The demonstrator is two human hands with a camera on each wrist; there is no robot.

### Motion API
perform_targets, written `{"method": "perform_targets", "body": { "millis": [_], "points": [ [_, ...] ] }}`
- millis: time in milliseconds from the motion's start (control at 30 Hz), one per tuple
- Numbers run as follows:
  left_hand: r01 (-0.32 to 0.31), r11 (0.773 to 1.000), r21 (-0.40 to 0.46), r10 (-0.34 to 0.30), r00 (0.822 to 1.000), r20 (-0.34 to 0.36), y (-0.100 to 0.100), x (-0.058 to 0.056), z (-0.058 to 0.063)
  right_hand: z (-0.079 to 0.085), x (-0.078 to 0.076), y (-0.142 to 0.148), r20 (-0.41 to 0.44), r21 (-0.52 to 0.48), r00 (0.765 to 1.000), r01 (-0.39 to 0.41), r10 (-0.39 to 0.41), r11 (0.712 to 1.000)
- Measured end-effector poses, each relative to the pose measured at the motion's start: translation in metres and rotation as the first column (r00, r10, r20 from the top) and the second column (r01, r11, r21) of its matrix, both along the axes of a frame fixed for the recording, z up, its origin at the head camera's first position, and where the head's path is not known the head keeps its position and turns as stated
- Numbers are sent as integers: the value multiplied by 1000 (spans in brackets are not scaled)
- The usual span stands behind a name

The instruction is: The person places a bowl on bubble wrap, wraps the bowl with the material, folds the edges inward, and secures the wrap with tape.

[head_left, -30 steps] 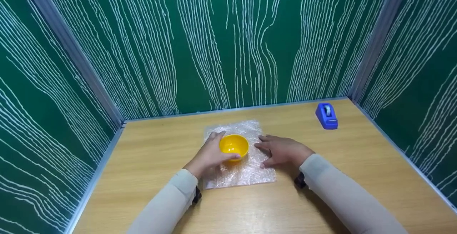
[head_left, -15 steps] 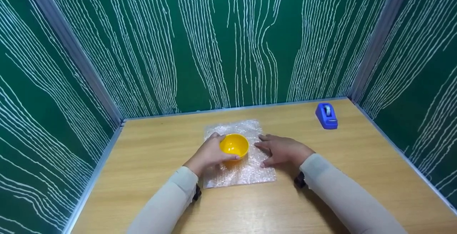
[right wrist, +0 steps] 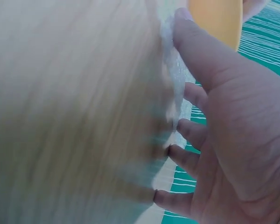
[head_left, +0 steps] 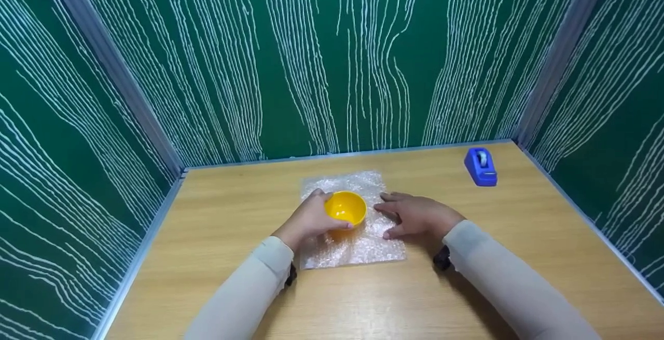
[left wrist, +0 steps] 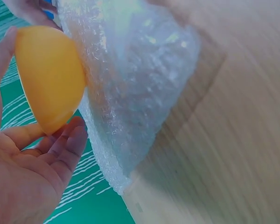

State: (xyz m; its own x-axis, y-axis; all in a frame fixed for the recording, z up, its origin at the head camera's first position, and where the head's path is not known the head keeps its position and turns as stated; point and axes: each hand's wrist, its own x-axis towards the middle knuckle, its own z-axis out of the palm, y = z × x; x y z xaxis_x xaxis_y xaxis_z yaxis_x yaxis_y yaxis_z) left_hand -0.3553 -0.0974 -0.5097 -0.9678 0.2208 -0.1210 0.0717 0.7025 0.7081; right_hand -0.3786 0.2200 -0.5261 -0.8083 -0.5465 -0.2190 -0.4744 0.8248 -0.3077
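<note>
A yellow bowl point(head_left: 346, 208) sits upright on a sheet of bubble wrap point(head_left: 358, 252) in the head view. My left hand point(head_left: 311, 219) grips the bowl from its left side, thumb at the near rim and fingers round the far side; the left wrist view shows the bowl point(left wrist: 51, 77) between thumb and fingers. At the sheet's right edge, my right hand point(head_left: 423, 215) rests with spread fingers, the tips touching the wrap and the table. The right wrist view shows the thumb on the bubble wrap point(right wrist: 178, 70), with nothing pinched.
A blue tape dispenser point(head_left: 481, 167) stands at the back right of the wooden table point(head_left: 228, 215). Green panels point(head_left: 290, 70) with white wavy lines close off the back and both sides.
The whole head view has shifted slightly, with things appearing a little further right and up. Both hands keep their places on the bowl and at the wrap's edge.
</note>
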Motion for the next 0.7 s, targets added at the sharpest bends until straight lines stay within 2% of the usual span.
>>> {"method": "perform_targets", "body": {
  "millis": [333, 600, 700],
  "points": [
    [10, 999, 36, -11, 1000, 15, 1, 3, 0, 10, 10, 2, 45, -44, 999, 11, -9, 999],
    [29, 999, 15, -29, 1000, 5, 0, 1, 4, 24, 17, 2, -57, -17, 997, -61, 60, 998],
    [29, 1000, 0, -29, 1000, 10, 0, 0, 4, 27, 22, 3, -70, -16, 994, -83, 81, 996]
  ]
}}
